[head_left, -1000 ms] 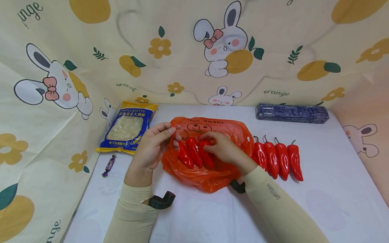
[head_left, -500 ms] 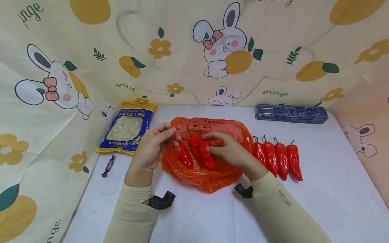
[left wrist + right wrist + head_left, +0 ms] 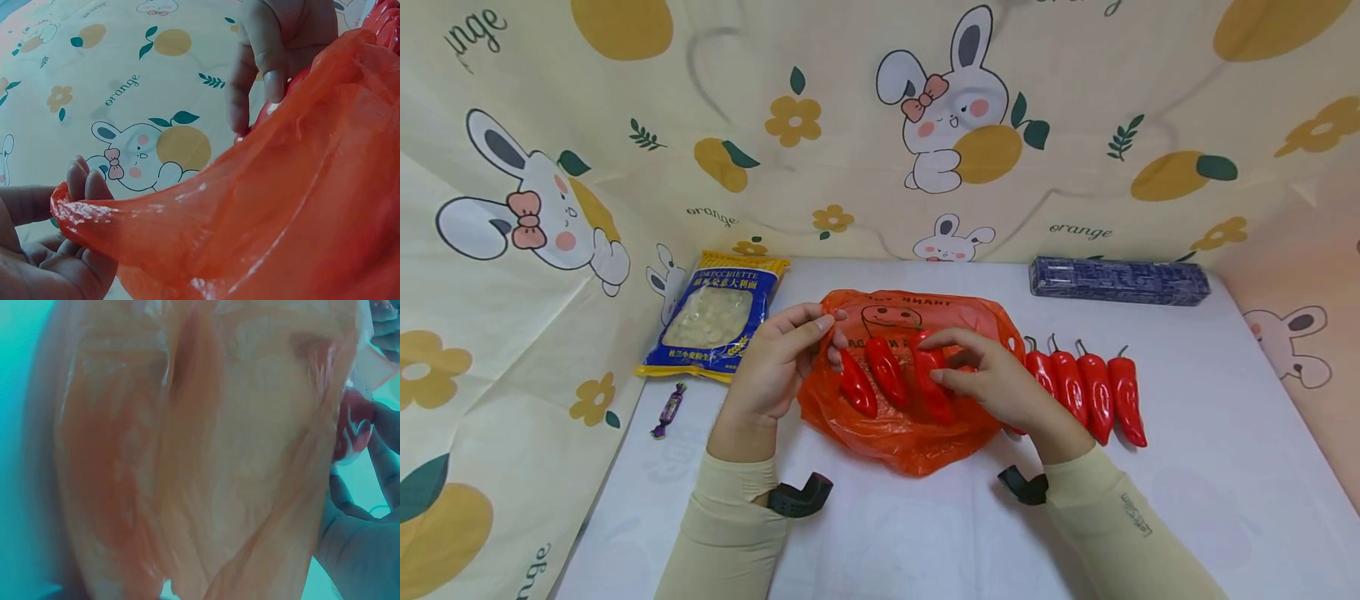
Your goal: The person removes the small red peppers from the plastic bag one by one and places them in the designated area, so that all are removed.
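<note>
My left hand pinches the left edge of a red-orange plastic bag. In the left wrist view the bag's corner is stretched taut from its thumb and fingers. My right hand grips a glossy red chili pepper over the right part of the bag. The right wrist view shows the held pepper between thumb and fingers, beside the bag film. Two more red peppers lie at the bag's mouth, one in the middle and one near my left hand.
A row of several red peppers lies right of the bag, partly behind my right hand. A dark blue box stands at the back right. A blue and yellow pasta packet and a wrapped candy lie at the left.
My right hand has moved right with its pepper, away from the other two in the bag. The middle pepper now stands apart from it. My left hand keeps its place on the bag edge.
</note>
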Motion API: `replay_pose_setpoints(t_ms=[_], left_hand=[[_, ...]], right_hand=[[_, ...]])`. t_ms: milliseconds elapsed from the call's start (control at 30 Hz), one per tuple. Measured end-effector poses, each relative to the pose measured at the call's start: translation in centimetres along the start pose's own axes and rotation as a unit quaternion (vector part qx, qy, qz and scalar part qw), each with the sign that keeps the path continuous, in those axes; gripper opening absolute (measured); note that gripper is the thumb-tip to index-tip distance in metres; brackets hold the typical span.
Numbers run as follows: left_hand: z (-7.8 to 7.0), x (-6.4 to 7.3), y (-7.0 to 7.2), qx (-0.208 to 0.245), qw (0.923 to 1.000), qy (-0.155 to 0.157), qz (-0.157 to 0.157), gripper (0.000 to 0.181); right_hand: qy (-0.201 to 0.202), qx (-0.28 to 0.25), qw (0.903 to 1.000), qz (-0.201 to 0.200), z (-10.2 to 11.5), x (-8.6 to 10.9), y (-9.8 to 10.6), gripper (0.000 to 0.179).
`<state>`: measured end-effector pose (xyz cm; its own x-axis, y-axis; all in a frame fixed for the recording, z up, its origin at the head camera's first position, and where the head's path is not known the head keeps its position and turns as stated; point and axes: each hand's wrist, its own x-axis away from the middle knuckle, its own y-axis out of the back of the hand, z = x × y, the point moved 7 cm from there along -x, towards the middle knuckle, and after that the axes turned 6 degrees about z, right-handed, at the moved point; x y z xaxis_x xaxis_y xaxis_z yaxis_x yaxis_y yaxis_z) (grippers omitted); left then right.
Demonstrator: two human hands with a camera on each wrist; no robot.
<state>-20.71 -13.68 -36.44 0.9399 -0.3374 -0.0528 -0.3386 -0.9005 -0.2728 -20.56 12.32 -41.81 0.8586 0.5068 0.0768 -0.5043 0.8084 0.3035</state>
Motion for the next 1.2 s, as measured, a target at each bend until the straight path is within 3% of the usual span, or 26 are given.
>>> replay_pose_setpoints(t_ms=[300,700,1033,1200], left_hand=[[0.1,0.0,-0.2,-0.003,1.0,0.001,0.0,0.016],[0.2,0.0,-0.1,-0.005,1.0,0.005,-0.005,0.015],[0.4,-0.1,-0.1,-0.001,1.0,0.006,-0.005,0.014],[0.4,0.0,0.0,-0.002,1.0,0.008,-0.004,0.014]], right_hand=[[-0.024,-0.01,0.9992,-0.032,-0.4,1.9,1.5,0.037],[-0.007,-0.047,0.9963,-0.071,-1.0,4.4,4.4,0.038],[0.006,-0.024,0.9925,-0.119,-1.7,6.9,7.5,0.041],[-0.006,-0.022,0.99,-0.139,-2.4,8.0,9.1,0.044]])
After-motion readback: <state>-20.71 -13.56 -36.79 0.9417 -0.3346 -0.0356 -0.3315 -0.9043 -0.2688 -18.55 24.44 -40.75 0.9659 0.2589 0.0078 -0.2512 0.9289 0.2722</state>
